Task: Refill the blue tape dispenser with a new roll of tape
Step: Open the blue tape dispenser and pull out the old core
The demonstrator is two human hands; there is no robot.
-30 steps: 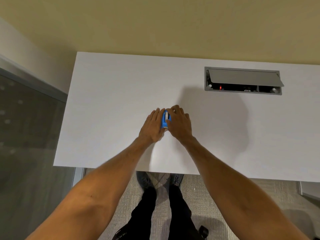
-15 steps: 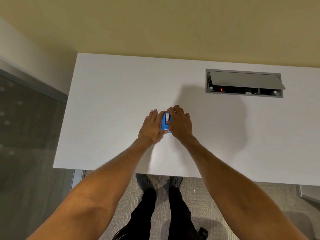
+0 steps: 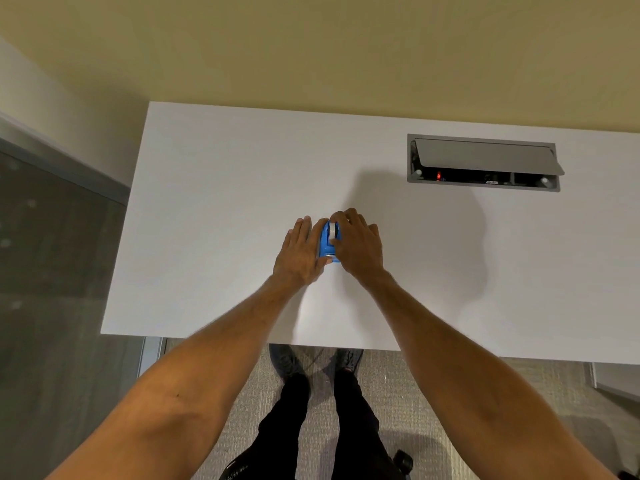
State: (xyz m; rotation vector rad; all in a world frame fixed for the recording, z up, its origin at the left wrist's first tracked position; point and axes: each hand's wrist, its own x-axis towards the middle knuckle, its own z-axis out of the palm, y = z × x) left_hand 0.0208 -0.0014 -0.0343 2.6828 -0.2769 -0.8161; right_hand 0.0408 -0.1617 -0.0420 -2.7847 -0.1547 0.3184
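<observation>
Head view: dispenser flanked by both hands

Left hand [image 3: 300, 252] lies flat, fingers extended, against the blue tape dispenser [image 3: 326, 244] at mid-table [image 3: 214, 202]. Right hand [image 3: 358, 245] curls over the tape roll [image 3: 331, 231], hiding the dispenser's right side. Beyond, an open cable hatch [image 3: 483, 162].

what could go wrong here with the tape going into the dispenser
The right hand covers part of the tape roll, so whether it sits fully in the blue dispenser cannot be checked; it may go in crooked. The left hand lies flat against the dispenser's side rather than gripping it, so the dispenser could slide on the smooth white desk if pushed.
</observation>
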